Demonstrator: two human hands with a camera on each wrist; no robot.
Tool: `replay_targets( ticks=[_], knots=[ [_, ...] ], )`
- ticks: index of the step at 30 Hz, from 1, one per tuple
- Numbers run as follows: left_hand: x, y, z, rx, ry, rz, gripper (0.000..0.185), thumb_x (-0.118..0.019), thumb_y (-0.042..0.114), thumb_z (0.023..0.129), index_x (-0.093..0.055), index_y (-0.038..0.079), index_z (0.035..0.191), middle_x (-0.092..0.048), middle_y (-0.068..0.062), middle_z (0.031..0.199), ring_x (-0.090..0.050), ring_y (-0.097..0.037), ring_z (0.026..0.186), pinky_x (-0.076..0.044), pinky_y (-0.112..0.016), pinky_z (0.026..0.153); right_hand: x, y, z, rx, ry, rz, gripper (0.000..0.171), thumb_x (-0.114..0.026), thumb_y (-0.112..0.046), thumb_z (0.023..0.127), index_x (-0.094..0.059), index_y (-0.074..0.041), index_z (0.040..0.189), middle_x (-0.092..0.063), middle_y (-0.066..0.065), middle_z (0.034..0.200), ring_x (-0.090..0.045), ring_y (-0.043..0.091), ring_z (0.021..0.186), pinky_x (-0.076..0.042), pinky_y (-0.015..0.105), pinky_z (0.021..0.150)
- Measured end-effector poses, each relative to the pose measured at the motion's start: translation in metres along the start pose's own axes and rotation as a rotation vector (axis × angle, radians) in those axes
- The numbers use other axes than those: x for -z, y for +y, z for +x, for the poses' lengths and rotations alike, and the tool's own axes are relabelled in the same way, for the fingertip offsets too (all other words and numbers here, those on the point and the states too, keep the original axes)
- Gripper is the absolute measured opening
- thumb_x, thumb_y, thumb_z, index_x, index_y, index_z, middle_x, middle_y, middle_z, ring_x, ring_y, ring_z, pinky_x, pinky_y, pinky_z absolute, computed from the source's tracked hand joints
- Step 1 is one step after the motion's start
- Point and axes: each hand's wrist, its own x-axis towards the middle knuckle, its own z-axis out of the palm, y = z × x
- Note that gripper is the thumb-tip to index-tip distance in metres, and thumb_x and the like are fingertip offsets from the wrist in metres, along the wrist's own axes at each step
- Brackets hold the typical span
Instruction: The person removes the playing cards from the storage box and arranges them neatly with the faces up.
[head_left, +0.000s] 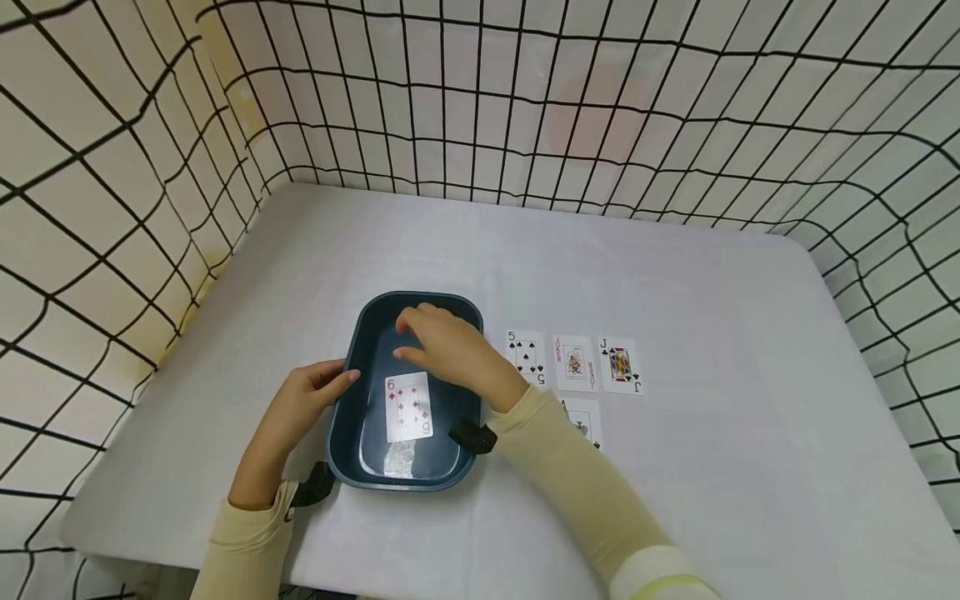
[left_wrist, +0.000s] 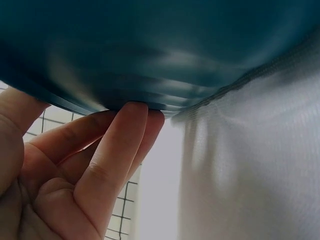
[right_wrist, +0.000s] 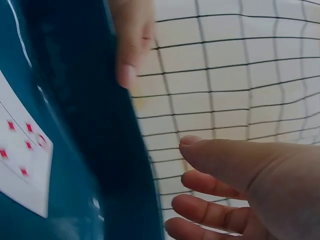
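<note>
A dark blue plastic tray [head_left: 397,485] sits on the white table. Its left rim is gripped by my left hand [head_left: 300,408], thumb over the edge and fingers beneath the outer wall [left_wrist: 150,55]. Inside the tray lies one face-up playing card [head_left: 408,408] with red diamonds; whether it is a six or a nine I cannot tell. Over the far part of the tray hovers my right hand [head_left: 450,346], fingers loosely bent and holding nothing. In the right wrist view, its thumb and fingers [right_wrist: 215,155] are apart, with the diamond card [right_wrist: 22,165] off to the left.
Right of the tray lie a five of spades [head_left: 527,357], a joker [head_left: 574,362] and a jack of clubs [head_left: 621,365] in a row. Below them, an ace [head_left: 583,421] is partly hidden by the right sleeve. Black wire mesh [head_left: 480,108] fences the table's back and sides.
</note>
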Motion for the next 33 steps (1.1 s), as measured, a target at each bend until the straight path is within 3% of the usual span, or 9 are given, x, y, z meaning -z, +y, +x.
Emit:
replay_targets(
  ticks=[4, 8, 11, 17, 21, 27, 30, 33],
  knots=[
    [0.0, 0.0, 0.001, 0.004, -0.011, -0.007, 0.051, -0.053, 0.035, 0.09, -0.053, -0.005, 0.121, -0.058, -0.019, 0.112, -0.056, -0.029, 0.099, -0.046, -0.044, 0.085, -0.016, -0.003, 0.012, -0.016, -0.035, -0.002, 0.034, -0.059, -0.032, 0.087, -0.056, -0.011, 0.113, -0.055, 0.002, 0.105, -0.051, 0.011, 0.09, -0.046, 0.022, 0.073],
    [0.001, -0.001, 0.001, 0.008, -0.016, -0.011, 0.052, -0.053, 0.037, 0.09, -0.052, -0.005, 0.121, -0.057, -0.019, 0.114, -0.056, -0.03, 0.1, -0.046, -0.044, 0.084, -0.031, -0.003, 0.019, -0.037, -0.127, 0.036, 0.036, -0.062, -0.032, 0.085, -0.056, -0.012, 0.114, -0.054, 0.002, 0.107, -0.052, 0.011, 0.09, -0.046, 0.022, 0.071],
    [0.001, -0.002, 0.001, 0.006, -0.018, -0.015, 0.051, -0.053, 0.035, 0.09, -0.052, -0.005, 0.121, -0.057, -0.02, 0.115, -0.056, -0.031, 0.101, -0.046, -0.044, 0.084, -0.04, -0.003, 0.021, -0.055, -0.221, 0.038, 0.045, -0.067, -0.034, 0.081, -0.053, -0.012, 0.118, -0.052, 0.003, 0.112, -0.051, 0.013, 0.095, -0.046, 0.025, 0.074],
    [0.002, -0.001, 0.001, -0.003, -0.018, -0.016, 0.051, -0.053, 0.035, 0.09, -0.052, -0.006, 0.121, -0.056, -0.02, 0.115, -0.054, -0.032, 0.103, -0.045, -0.045, 0.085, -0.049, -0.009, 0.019, -0.089, -0.346, -0.091, 0.07, -0.078, -0.039, 0.067, -0.046, -0.014, 0.125, -0.046, 0.006, 0.117, -0.045, 0.019, 0.1, -0.044, 0.032, 0.081],
    [0.002, 0.001, 0.001, -0.006, -0.018, -0.01, 0.051, -0.054, 0.035, 0.09, -0.052, -0.006, 0.121, -0.056, -0.02, 0.116, -0.054, -0.032, 0.103, -0.045, -0.045, 0.085, -0.051, -0.011, 0.016, -0.139, -0.355, -0.212, 0.081, -0.082, -0.038, 0.06, -0.042, -0.012, 0.126, -0.043, 0.006, 0.116, -0.042, 0.02, 0.1, -0.043, 0.036, 0.082],
    [0.001, 0.001, 0.001, -0.008, -0.013, -0.004, 0.052, -0.054, 0.034, 0.09, -0.051, -0.007, 0.122, -0.056, -0.021, 0.116, -0.054, -0.032, 0.104, -0.046, -0.045, 0.084, -0.052, -0.014, 0.013, -0.201, -0.344, -0.378, 0.08, -0.083, -0.037, 0.06, -0.042, -0.01, 0.123, -0.043, 0.006, 0.113, -0.042, 0.021, 0.1, -0.04, 0.036, 0.079],
    [0.001, 0.0, 0.001, -0.006, -0.011, -0.007, 0.052, -0.054, 0.035, 0.09, -0.051, -0.007, 0.122, -0.056, -0.021, 0.115, -0.054, -0.032, 0.103, -0.046, -0.044, 0.084, -0.053, -0.012, 0.014, -0.21, -0.312, -0.386, 0.08, -0.082, -0.039, 0.061, -0.043, -0.009, 0.124, -0.044, 0.008, 0.112, -0.043, 0.022, 0.1, -0.04, 0.036, 0.079],
    [0.0, 0.0, 0.001, 0.005, -0.008, -0.005, 0.053, -0.054, 0.035, 0.09, -0.051, -0.007, 0.122, -0.056, -0.021, 0.115, -0.054, -0.032, 0.103, -0.046, -0.044, 0.084, -0.053, -0.009, 0.015, -0.21, -0.264, -0.32, 0.075, -0.08, -0.035, 0.064, -0.045, -0.005, 0.124, -0.046, 0.012, 0.112, -0.046, 0.024, 0.098, -0.042, 0.036, 0.079]
  ],
)
